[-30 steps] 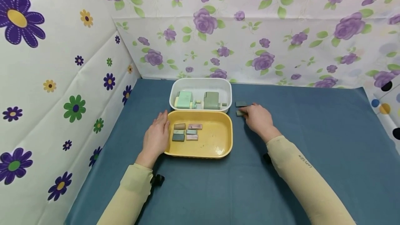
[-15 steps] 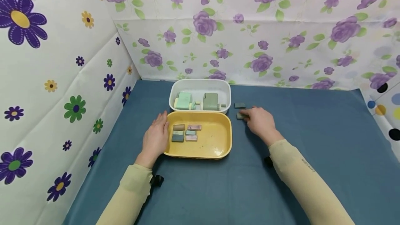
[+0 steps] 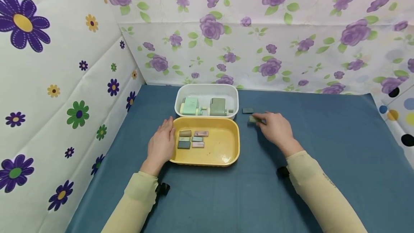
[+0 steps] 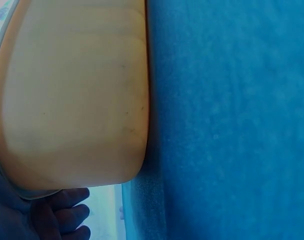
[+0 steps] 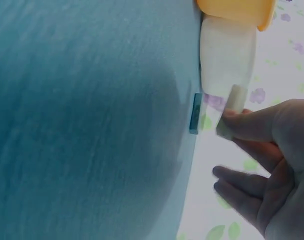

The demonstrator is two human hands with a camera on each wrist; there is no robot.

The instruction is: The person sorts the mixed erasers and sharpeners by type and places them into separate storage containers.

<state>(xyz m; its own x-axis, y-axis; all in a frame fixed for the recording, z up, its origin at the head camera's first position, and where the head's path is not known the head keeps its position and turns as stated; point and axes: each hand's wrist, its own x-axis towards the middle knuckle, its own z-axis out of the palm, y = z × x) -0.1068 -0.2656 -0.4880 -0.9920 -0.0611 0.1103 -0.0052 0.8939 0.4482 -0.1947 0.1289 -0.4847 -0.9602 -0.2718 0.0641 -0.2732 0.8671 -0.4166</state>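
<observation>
My right hand (image 3: 275, 128) pinches a small pale green eraser (image 5: 236, 98) between thumb and fingers, lifted off the cloth in the right wrist view. Just behind it, a dark green eraser (image 3: 248, 110) lies flat on the blue cloth. With fingers straight, my left hand (image 3: 161, 142) rests against the left end of a yellow tray (image 3: 224, 143). Inside that tray several erasers in brown, pink, green and blue-grey form two columns on the left half. From the left wrist, the tray's outer wall (image 4: 77, 100) fills much of the view, with fingertips (image 4: 74, 217) past its end.
A white tray (image 3: 208, 90) stands directly behind the yellow one. It holds a mint green crank pencil sharpener (image 3: 191, 105) and an olive green one (image 3: 217, 106). Flower-patterned sheets (image 3: 181, 51) rise at the back and left of the blue cloth (image 3: 207, 197).
My right hand has picked up the pale green eraser from the cloth and drawn slightly to the right. My left hand stays at the yellow tray.
</observation>
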